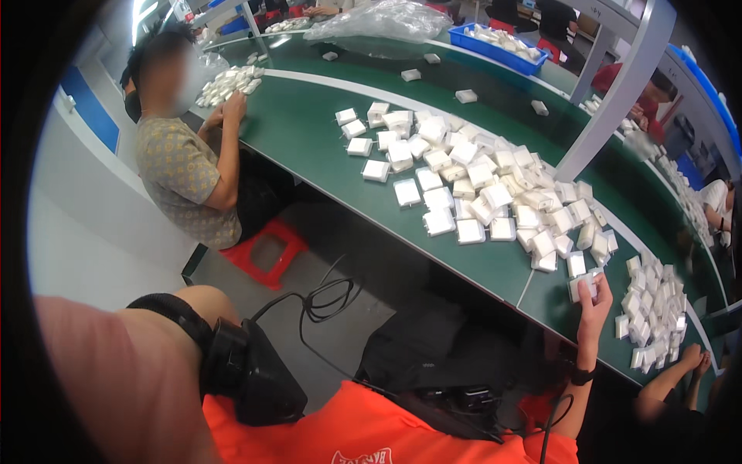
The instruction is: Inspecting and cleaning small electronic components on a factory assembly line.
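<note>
Holding: the right hand (593, 298) grips a small white block (581, 287), fingers wrapped round it, raised just over the near edge of the green table (325, 155).
Left hand: out of view; only a bare forearm (116, 371) with a black strap and a black device (247, 371) shows at the lower left, so I cannot tell its grip.
Nearest pile: white blocks (653, 309) heaped just right of the held one, near the table's near edge.
Big pile: many more white blocks (479, 185) spread across the middle of the table.
Far edge: a blue tray (498, 46) of white pieces, with a clear plastic bag (379, 23) beside it.
Others: a seated person (185, 170) at the left end, on a red stool (263, 251), hands at a small pile (228, 83); another person's clasped hands (692, 357) at the lower right.
Floor: black cables (325, 298) looped below the table.
</note>
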`<state>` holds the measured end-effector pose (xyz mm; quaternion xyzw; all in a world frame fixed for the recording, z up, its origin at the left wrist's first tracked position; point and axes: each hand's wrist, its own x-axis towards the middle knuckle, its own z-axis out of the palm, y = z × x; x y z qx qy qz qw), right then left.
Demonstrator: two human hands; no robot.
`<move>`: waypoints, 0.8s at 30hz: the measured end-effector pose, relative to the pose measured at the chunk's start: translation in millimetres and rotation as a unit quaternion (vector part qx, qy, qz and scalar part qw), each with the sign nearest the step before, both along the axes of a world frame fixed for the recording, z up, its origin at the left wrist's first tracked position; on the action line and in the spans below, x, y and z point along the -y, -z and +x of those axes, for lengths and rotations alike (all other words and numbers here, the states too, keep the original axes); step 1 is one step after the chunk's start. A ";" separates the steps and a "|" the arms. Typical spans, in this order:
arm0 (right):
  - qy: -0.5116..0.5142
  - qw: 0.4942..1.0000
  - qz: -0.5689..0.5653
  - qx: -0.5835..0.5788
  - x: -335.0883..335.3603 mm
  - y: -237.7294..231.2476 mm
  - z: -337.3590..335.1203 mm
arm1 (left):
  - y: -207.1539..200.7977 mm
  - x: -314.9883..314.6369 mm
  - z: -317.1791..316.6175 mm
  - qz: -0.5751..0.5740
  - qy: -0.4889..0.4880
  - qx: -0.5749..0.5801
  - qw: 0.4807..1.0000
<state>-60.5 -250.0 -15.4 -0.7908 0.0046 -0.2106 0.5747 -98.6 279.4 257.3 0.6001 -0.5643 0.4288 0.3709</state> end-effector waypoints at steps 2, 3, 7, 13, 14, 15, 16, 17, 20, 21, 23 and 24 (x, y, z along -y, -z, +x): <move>0.008 1.000 0.011 0.020 0.2 1.2 2.7 | 1.9 6.5 -3.0 -0.001 0.000 -0.002 1.000; 0.011 0.998 -0.056 0.027 -0.1 1.5 2.9 | 3.1 10.4 -1.6 -0.007 0.004 -0.003 1.000; -0.012 1.000 -0.012 -0.006 -1.5 -5.5 -0.7 | 3.7 27.9 14.2 -0.016 0.028 -0.012 0.999; -0.011 1.000 0.018 -0.023 -8.5 -12.3 -7.7 | -13.0 47.7 63.6 -0.033 0.040 -0.051 0.997; -0.025 0.998 0.058 -0.027 -9.4 -13.3 -6.3 | -19.8 50.3 80.0 -0.033 0.036 -0.060 0.997; -0.037 0.998 0.034 -0.033 -7.8 -15.7 -7.2 | -30.4 51.6 101.1 -0.026 0.025 -0.078 0.996; -0.031 0.998 0.037 -0.026 -8.3 -16.6 -7.8 | -39.6 53.6 124.4 -0.023 0.007 -0.095 0.995; -0.032 0.998 0.043 -0.026 -8.8 -17.5 -8.1 | -48.0 55.2 150.4 -0.030 -0.008 -0.119 0.992; -0.042 0.997 0.052 -0.031 -10.8 -19.6 -7.9 | -65.6 66.9 253.9 0.084 -0.115 -0.148 0.979; -0.036 0.997 0.053 -0.045 -11.6 -20.0 -8.0 | -62.6 73.4 291.3 0.155 -0.182 -0.099 0.966; -0.040 0.996 0.057 -0.050 -12.8 -20.4 -8.6 | -43.8 78.3 358.7 0.266 -0.250 -0.161 0.917; -0.039 0.997 0.050 -0.049 -12.8 -20.4 -9.1 | -30.9 78.7 391.2 0.297 -0.284 -0.219 0.885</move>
